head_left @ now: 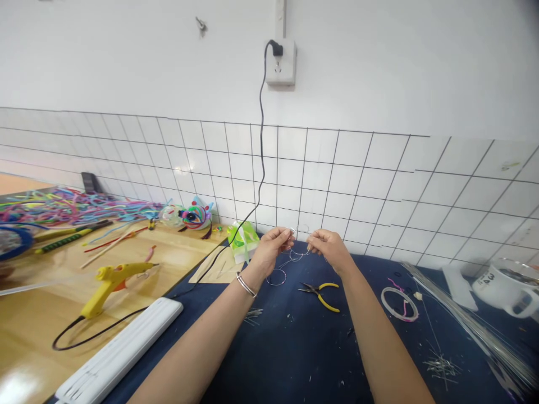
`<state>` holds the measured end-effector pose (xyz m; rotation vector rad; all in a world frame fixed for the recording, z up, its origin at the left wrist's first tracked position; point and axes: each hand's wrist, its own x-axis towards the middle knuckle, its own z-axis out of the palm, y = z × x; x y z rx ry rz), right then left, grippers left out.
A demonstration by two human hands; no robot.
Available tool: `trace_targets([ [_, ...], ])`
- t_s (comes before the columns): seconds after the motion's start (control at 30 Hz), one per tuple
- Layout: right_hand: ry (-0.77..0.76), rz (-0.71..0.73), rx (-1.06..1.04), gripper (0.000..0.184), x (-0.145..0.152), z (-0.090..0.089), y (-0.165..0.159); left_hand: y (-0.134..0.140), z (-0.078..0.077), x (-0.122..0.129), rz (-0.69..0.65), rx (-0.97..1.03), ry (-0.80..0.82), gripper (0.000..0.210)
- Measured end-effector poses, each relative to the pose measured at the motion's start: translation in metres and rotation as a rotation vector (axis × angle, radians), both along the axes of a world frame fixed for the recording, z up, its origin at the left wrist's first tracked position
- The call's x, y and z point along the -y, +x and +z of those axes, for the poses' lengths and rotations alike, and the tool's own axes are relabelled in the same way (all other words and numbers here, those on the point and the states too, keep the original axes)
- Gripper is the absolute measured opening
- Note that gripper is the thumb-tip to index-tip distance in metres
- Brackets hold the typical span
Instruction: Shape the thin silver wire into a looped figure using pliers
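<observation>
My left hand (278,242) and my right hand (328,247) are raised over the dark blue cloth, close to the tiled wall. Both pinch a thin, looped craft wire (298,255) that spans the gap between them. Its loops hang below the fingers, and one larger ring (277,276) dangles under my left hand. Short wire ends stick up near both fingertips; their exact shape is too fine to make out. Yellow-handled pliers (326,294) lie on the cloth below and between my hands, apart from them.
A glue gun (112,283) and coloured pipe cleaners (76,206) lie on the wooden table at left, beside a white power strip (126,348). A black cord (261,140) hangs from the wall socket. At right are a tape-like ring (385,303), long wires (471,325) and a white mug (501,289).
</observation>
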<state>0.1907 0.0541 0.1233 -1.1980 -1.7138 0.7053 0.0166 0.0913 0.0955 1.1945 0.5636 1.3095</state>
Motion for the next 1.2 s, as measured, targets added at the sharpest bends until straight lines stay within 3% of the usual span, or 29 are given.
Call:
trace_targets([
  [0.37, -0.016, -0.085, 0.074, 0.018, -0.008, -0.01, 0.001, -0.003, 0.007, 0.002, 0.278, -0.355, 0.306, 0.022],
  [0.5, 0.005, -0.115, 0.115, 0.02, -0.01, -0.012, -0.001, -0.004, 0.008, 0.001, 0.204, -0.385, 0.34, 0.018],
  [0.87, 0.203, -0.129, 0.266, 0.019, 0.004, 0.005, -0.01, -0.001, 0.001, 0.003, 0.148, -0.596, 0.404, 0.017],
  [1.03, 0.225, -0.081, 0.339, 0.017, 0.008, 0.011, -0.007, -0.006, 0.007, 0.003, 0.147, -0.62, 0.466, 0.013],
  [1.2, 0.184, -0.033, 0.372, 0.016, 0.01, 0.013, -0.002, -0.004, 0.008, 0.005, 0.119, -0.573, 0.421, 0.013],
])
